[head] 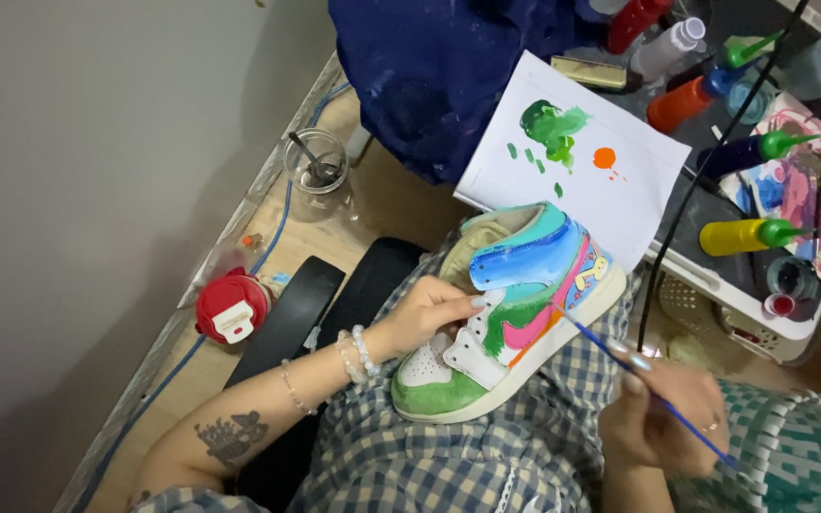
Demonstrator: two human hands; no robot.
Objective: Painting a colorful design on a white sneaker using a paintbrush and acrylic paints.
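A high-top sneaker [515, 304], painted in blue, teal, green, pink and orange, rests on my lap over checked fabric. My left hand [427, 311] grips its tongue side and steadies it; beaded bracelets circle that wrist. My right hand [662, 413] holds a thin blue paintbrush [620, 356], whose tip touches the shoe's side near the pink and orange patch.
A white paper sheet [610, 190] with green and orange paint dabs lies behind the shoe. Squeeze paint bottles [748, 235] stand on a tray at right, by a paint-smeared sheet [805, 195]. A glass jar [315, 163] and a red-lidded container [232, 307] sit at left. A dark blue cloth [429, 66] lies behind.
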